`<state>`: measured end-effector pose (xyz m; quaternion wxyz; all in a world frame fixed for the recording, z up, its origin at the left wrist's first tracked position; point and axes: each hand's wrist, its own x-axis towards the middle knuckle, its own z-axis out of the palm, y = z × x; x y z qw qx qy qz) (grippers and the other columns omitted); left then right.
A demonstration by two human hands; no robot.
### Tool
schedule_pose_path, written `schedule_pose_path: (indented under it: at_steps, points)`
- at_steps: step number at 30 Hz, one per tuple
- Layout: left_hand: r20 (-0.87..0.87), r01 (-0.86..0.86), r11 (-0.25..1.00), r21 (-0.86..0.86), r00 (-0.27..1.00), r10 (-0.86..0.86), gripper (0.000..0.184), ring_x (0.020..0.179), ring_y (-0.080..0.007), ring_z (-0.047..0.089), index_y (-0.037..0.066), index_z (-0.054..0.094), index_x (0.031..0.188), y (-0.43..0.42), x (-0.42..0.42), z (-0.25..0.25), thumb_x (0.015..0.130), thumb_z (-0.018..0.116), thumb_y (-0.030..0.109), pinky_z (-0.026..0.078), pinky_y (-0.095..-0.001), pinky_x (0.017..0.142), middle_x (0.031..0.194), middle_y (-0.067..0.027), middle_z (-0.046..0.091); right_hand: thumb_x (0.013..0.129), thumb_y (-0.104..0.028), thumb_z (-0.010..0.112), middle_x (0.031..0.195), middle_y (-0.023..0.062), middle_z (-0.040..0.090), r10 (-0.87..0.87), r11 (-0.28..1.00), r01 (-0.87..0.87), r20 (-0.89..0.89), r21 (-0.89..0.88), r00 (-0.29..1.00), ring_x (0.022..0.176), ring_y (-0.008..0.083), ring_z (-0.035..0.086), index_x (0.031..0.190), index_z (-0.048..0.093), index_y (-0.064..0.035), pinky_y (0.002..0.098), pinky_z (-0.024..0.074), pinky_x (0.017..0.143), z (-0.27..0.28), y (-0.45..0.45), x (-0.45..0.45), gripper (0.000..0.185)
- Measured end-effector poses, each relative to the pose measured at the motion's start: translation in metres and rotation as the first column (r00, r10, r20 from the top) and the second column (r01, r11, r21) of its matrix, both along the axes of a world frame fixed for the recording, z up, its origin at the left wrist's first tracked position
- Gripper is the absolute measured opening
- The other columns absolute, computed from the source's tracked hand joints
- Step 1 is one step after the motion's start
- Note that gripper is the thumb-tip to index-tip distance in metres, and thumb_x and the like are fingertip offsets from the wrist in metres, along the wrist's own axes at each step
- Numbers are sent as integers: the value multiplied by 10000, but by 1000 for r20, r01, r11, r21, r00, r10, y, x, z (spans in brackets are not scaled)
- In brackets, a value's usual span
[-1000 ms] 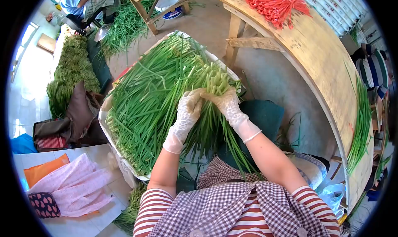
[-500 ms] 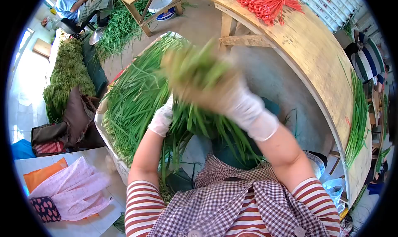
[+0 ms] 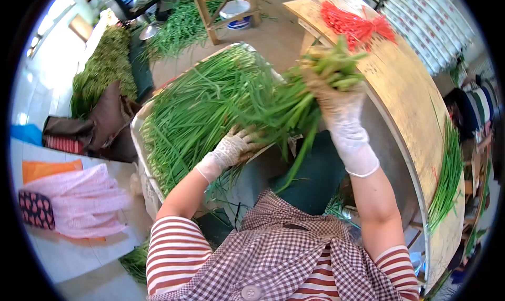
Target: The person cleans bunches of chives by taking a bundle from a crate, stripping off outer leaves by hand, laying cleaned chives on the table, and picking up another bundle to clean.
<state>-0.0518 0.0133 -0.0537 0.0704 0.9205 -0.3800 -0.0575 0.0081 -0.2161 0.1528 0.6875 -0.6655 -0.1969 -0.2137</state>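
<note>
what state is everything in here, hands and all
Right hand: gloved, closed around the green bunch
Green bunch: held, slightly blurred
Left hand: gloved, fingers spread at the leaves
Leaves: loose, heaped
White bin: well filled with leaves
Red strips: bundled, lying on the wooden table
Bucket: upright, no lid on
Pink cloth: rumpled

Looks bright, lit strongly from the window [image 3: 61, 5] at upper left, with glare on the pale wall [image 3: 47, 72]. Bows the bench [image 3: 405, 101], fades to black corners, blurs the right hand [image 3: 339, 102] and green stalks [image 3: 339, 69].
</note>
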Motion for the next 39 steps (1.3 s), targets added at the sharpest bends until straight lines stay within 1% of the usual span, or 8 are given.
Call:
schedule_pose_path:
  at_steps: [7,13,16,22,26,31,35,39]
  points:
    - [-54,-185,983,-11,981,185,357,1167,-282,516,156,614,1153,-56,-31,74,811,645,256,358,-530,1008,1180,-59,597,858,-99,654,973,50,643,-338,934,297,221,201,915,920,174,625,1069,641,-48,316,495,866,126,-151,-13,217]
    - [182,70,709,-702,980,83,387,1115,-295,559,90,610,1148,-137,-52,143,773,693,131,442,-431,945,1165,-110,610,866,-178,643,1008,55,630,-550,762,643,447,-79,705,924,208,628,1090,625,-66,362,494,875,118,-223,-24,252]
    - [-311,-212,441,-872,936,-164,426,1138,-261,566,40,577,1229,-178,-53,149,818,676,91,428,-373,995,1246,-114,591,869,-217,637,1026,58,623,-514,663,721,578,-201,634,926,225,629,1101,617,-75,385,493,880,76,-210,-32,272]
    - [-318,-807,444,-390,-334,-887,931,1280,-274,447,98,374,1418,-266,-55,103,729,676,646,370,-476,1052,1432,-116,421,877,-295,626,1061,63,610,-292,699,632,674,-334,679,930,259,632,1123,600,-94,432,491,890,-42,-184,-114,319]
    - [-64,-904,252,-346,-245,-967,1254,1331,-420,332,9,124,1480,-315,-68,138,644,517,857,341,-561,1060,1462,-244,301,834,-280,672,989,58,637,-217,839,420,495,-346,842,953,274,640,1059,649,-130,475,453,933,-33,-185,-193,271]
    - [-210,-933,43,-358,36,-977,826,1047,-259,590,33,427,1358,-330,-9,193,785,655,583,530,-421,861,1210,-138,568,711,-198,799,997,-18,646,-104,952,266,660,-149,744,992,217,646,1039,664,-180,457,413,986,-22,-198,-226,355]
    - [-598,-739,48,-672,503,-624,445,681,-174,650,13,537,1180,-341,56,290,816,671,233,559,-263,565,821,-63,671,540,-449,882,1219,54,563,16,811,47,102,-583,995,1268,297,441,1175,632,-177,505,271,1095,13,-251,-238,735]
    - [-60,-98,-44,-994,845,-532,285,608,-178,669,-2,621,1031,-364,67,383,832,644,200,593,-292,595,819,-107,680,568,-450,873,1434,136,398,-235,946,281,257,-163,938,1334,287,376,1412,365,-21,427,246,1130,39,-307,-191,1075]
